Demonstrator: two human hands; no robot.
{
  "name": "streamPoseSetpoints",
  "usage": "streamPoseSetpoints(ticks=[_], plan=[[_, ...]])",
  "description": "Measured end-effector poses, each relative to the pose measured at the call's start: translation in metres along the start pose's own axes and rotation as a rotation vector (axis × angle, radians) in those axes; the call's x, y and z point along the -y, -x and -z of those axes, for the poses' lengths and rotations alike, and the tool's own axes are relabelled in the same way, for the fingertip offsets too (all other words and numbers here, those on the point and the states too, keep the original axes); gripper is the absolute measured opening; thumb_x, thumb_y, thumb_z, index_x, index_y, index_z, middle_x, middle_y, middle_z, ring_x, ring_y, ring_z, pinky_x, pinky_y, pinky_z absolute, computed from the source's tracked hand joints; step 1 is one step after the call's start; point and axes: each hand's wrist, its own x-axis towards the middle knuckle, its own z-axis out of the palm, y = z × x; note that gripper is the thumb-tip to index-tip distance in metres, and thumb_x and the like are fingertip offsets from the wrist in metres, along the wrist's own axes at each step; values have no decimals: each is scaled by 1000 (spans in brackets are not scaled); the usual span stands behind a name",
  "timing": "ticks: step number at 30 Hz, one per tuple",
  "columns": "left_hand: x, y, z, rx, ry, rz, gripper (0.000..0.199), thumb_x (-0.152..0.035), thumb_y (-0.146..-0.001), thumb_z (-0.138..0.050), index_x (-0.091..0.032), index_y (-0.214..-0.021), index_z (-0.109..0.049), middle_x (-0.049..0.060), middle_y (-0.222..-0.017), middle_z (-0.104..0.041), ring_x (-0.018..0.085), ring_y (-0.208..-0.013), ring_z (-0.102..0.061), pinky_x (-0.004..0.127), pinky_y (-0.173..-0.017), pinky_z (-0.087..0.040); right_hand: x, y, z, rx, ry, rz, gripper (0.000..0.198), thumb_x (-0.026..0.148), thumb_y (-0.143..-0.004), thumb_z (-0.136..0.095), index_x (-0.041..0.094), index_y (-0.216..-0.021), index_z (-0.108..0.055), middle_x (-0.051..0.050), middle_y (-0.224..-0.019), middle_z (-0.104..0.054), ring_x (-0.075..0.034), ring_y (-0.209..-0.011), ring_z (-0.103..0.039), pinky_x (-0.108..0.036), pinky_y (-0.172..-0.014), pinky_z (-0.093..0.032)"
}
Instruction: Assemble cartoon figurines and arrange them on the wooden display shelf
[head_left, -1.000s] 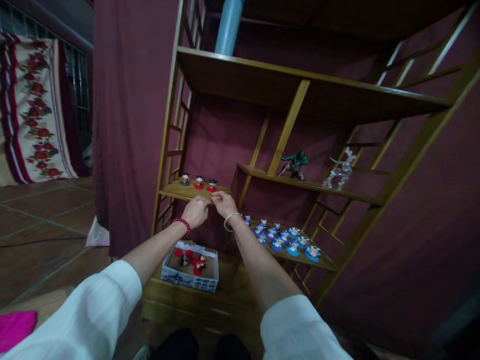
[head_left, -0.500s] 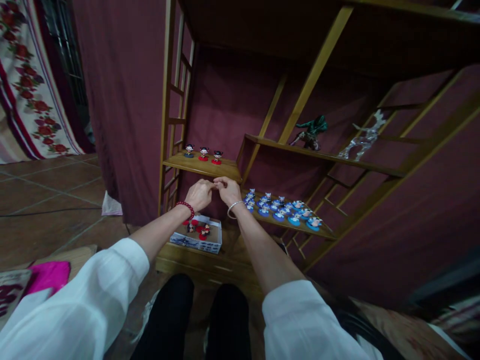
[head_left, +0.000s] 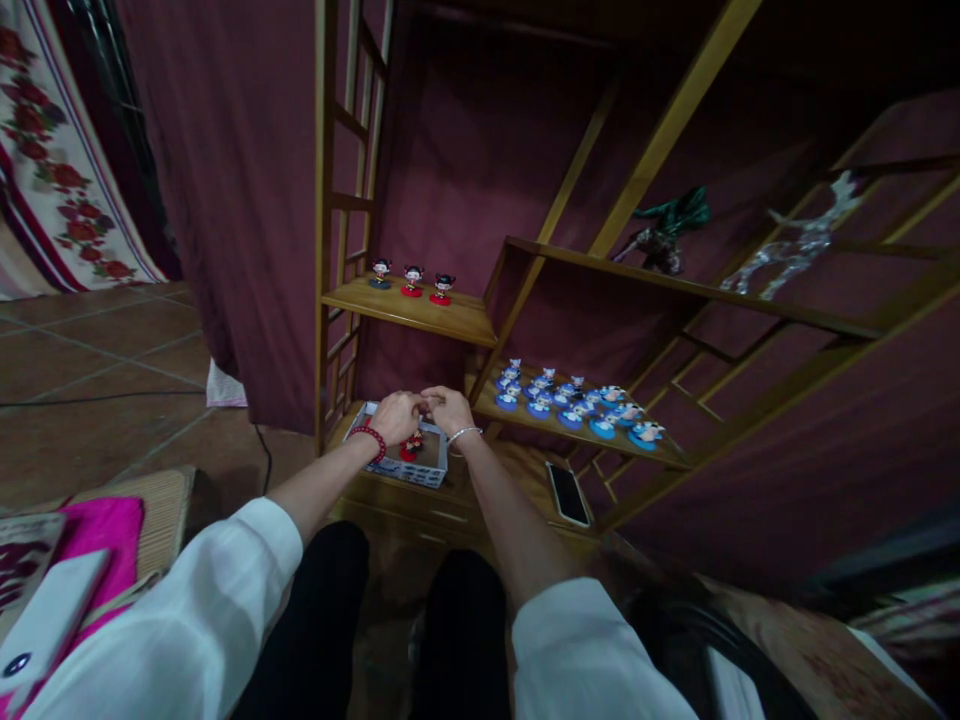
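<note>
A wooden shelf unit (head_left: 325,200) stands against maroon fabric (head_left: 465,180) in a dim room with a tiled floor (head_left: 97,340). On its low base (head_left: 534,466) sit a printed cardboard box (head_left: 424,477) and, farther right, a phone (head_left: 568,494). Inside the box lie red-based figurines (head_left: 411,447), partly hidden by the left hand (head_left: 397,415) and right hand (head_left: 448,408), which meet above it with fingers bent and drawn narrow; whether they grip anything I cannot tell. Three black-haired figurines (head_left: 412,281) line the left shelf (head_left: 465,320) above. Blue-based figurines (head_left: 539,402) crowd a lower shelf to the right, below a green-cloaked figure (head_left: 667,235) and a clear deer ornament (head_left: 799,245). Pink cloth (head_left: 120,530) lies at the far left, near the person's left sleeve (head_left: 172,620)
</note>
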Motion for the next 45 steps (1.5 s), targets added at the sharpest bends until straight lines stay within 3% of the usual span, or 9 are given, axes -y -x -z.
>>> streamPoseSetpoints(ticks=[9, 15, 20, 36, 45], plan=[[12, 17, -47, 187, -5, 201, 29, -17, -74, -37, -17, -92, -60, 9, -92, -63, 18, -88, -57, 27, -77, -42, -24, 18, -29, 181, 57, -123, 25, 12, -73, -43, 22, -84, -64, 2, -78, -67, -10, -69, -61, -18, -63, -47], [20, 18, -82, 246, 23, 242, 27, -19, -75, -37, -16, -90, -60, 10, -90, -64, 18, -86, -59, 28, -75, -43, -48, 21, -49, 212, 111, -93, 25, 11, -74, -43, 21, -82, -65, 2, -88, -66, -9, -81, -60, -17, -75, -44], [26, 18, -103, 258, 70, 253, 26, -17, -74, -38, -15, -88, -60, 9, -90, -65, 17, -87, -59, 26, -78, -43, -69, 21, -65, 255, 119, -138, 26, 12, -74, -43, 23, -84, -64, 3, -89, -66, -10, -83, -59, -19, -75, -44], [49, 5, -151, 216, 185, 401, 31, -21, -80, -32, -12, -91, -59, 11, -91, -64, 16, -86, -59, 25, -75, -43, -95, 17, -98, 220, 89, -230, 30, 12, -75, -40, 23, -92, -63, 1, -92, -65, -13, -87, -59, -20, -77, -43], [54, -4, -154, 413, 59, 380, 30, -18, -77, -34, -16, -94, -59, 12, -90, -64, 20, -86, -59, 31, -74, -44, -113, 11, -107, 256, 102, -198, 30, 14, -77, -38, 21, -96, -60, -2, -97, -64, -13, -89, -58, -18, -78, -41]])
